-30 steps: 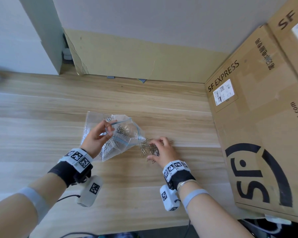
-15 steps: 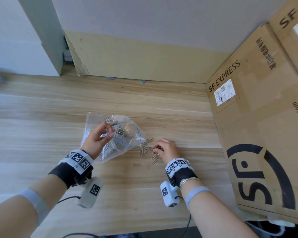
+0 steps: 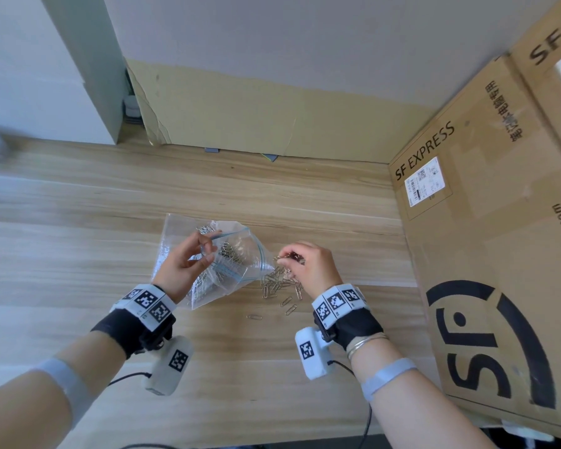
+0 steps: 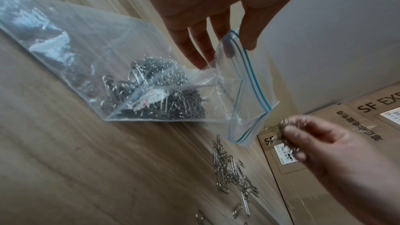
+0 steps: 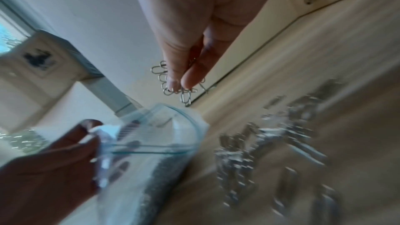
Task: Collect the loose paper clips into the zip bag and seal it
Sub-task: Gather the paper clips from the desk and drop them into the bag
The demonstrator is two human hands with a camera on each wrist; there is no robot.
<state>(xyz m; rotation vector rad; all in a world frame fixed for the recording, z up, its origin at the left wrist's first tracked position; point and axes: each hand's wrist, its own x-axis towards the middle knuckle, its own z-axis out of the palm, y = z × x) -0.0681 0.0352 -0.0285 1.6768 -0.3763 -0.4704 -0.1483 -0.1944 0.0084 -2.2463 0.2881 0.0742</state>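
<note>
A clear zip bag [image 3: 237,264] with a blue seal line lies on the wooden table [image 3: 78,238], many paper clips heaped inside. My left hand [image 3: 188,264] pinches the bag's rim [image 4: 236,40] and holds its mouth open toward the right. My right hand [image 3: 305,264] is lifted just right of the mouth, pinching a bunch of paper clips [image 5: 179,85] between thumb and fingers. Below it a pile of loose paper clips [image 3: 279,285] lies on the table, and it shows too in the left wrist view [image 4: 233,175]. A single paper clip [image 3: 254,317] lies apart, nearer me.
Large SF Express cardboard boxes [image 3: 499,238] stand along the table's right side. A cardboard sheet [image 3: 256,124] leans on the back wall. A white box [image 3: 46,76] stands at the back left. Bare wood stretches left of the bag.
My right hand closed on clips from the pile, then rose with a bunch of them toward the bag's mouth. The left hand kept hold of the rim.
</note>
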